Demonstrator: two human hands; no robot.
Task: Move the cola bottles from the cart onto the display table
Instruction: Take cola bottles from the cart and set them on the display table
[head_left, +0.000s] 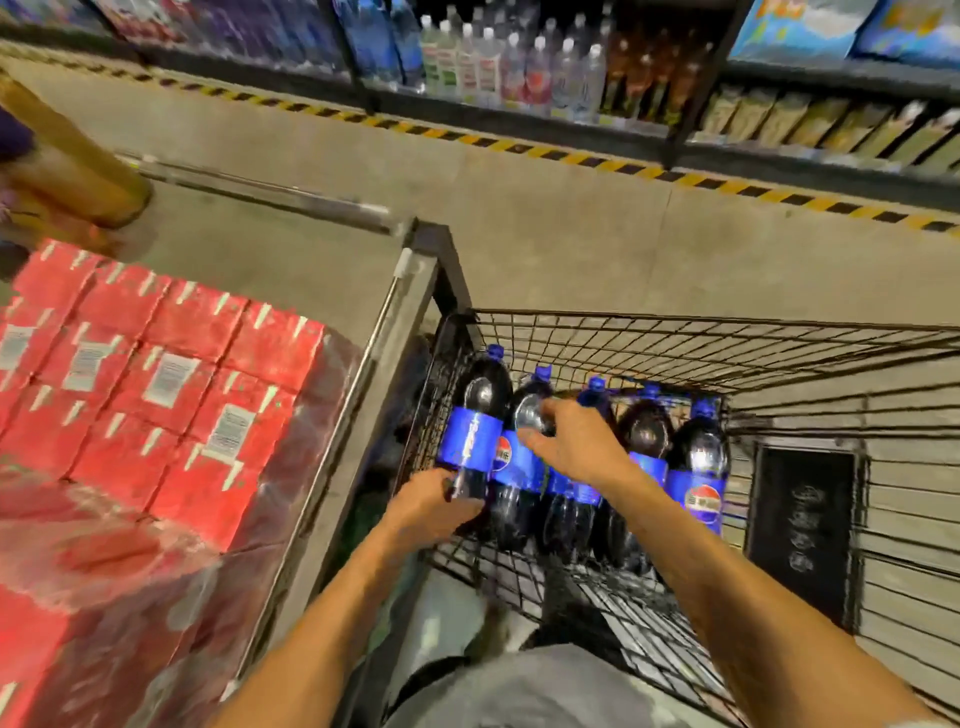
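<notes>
Black wire cart holds blue-labelled Pepsi bottles. Your left hand grips the leftmost bottle; your right hand covers its neighbour, grasp unclear.

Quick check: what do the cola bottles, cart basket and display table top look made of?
The dark cola bottles with blue caps: clear glossy plastic, given shoulder highlights and liquid showing through. The black cart basket: thin wire grid, probably coated metal. The grey display table top: smooth and matte, perhaps laminate or painted board; blur leaves it open.
</notes>
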